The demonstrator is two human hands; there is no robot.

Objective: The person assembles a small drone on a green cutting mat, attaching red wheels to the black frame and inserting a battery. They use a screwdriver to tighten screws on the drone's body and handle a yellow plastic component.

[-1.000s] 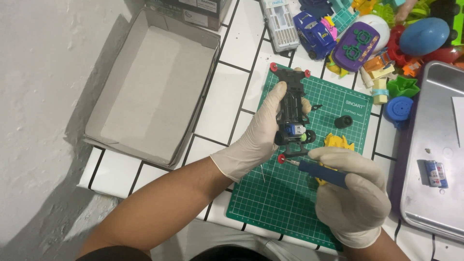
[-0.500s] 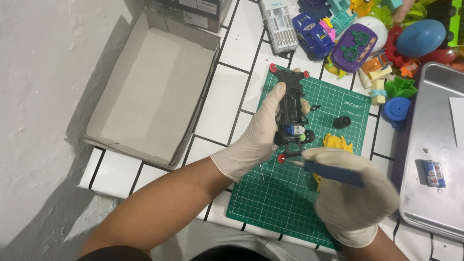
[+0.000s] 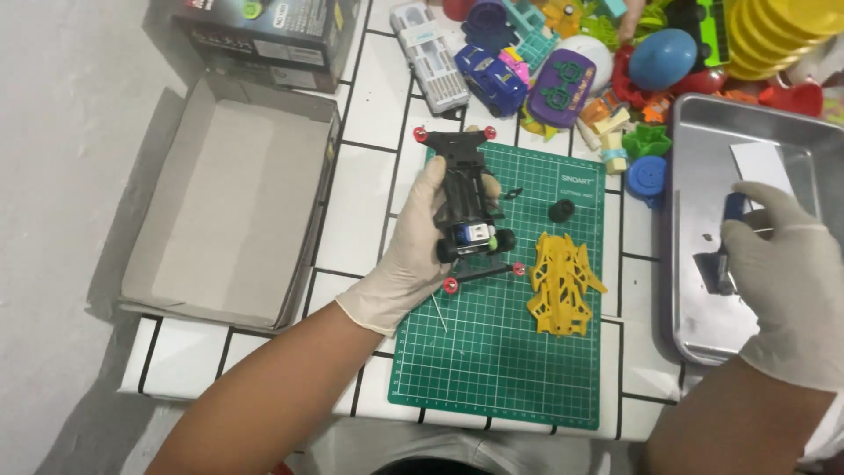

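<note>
Chassis gripped in my L hand; yellow shell off, wheel loose; R hand fingers curled on blue tool over tray.

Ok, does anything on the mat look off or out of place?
The toy car chassis in the left hand has its yellow body shell off, lying beside it, and one loose black wheel sits apart on the mat.

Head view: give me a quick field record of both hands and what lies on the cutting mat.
left hand: gloved left hand grips the black toy car chassis over the mat
right hand: gloved right hand holds a blue-handled tool over the metal tray
mat: green cutting mat
on mat: yellow car body shell, loose black wheel
left of mat: open cardboard box
</note>
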